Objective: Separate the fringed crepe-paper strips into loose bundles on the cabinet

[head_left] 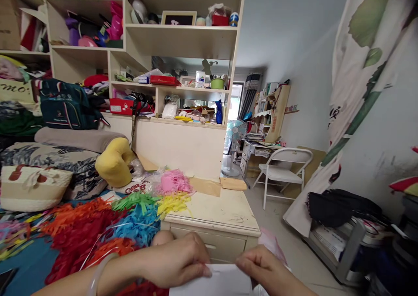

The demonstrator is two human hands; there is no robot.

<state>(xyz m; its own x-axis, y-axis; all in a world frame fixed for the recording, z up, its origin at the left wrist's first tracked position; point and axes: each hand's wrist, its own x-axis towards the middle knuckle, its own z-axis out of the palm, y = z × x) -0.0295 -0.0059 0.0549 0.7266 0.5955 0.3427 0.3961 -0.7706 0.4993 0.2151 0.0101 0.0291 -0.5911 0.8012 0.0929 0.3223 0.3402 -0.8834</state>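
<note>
White piece (222, 284): lowest and closest in my feed, between the two hands, cut off by the bottom edge; I can't tell whether it is a sheet or a box side.
Left hand (178, 261): fingers curled in, thumb pressed on the upper left edge of the white piece, so I read a pinch with almost no gap; a pale bangle (98, 273) rings the wrist.
Right hand (266, 267): thumb and bent fingers drawn together on the piece's upper right corner; the other fingertips are hidden from me.
Drawer cabinet (215, 211): just beyond the hands, cream, with flat brown paper (205, 186) at its back edge.
Shredded strips: heaped to my left, red (70, 237) and blue (139, 224) nearer, pink (178, 182) farther back.
Soft things: behind the heaps I see a yellow cushion (112, 165), with a woven bag (32, 189) left of it.
Shelf unit (183, 148): rises behind these, crowded with small goods.
Right side: a white folding chair (287, 172), and beyond it a standing fan (235, 132) by a desk.
</note>
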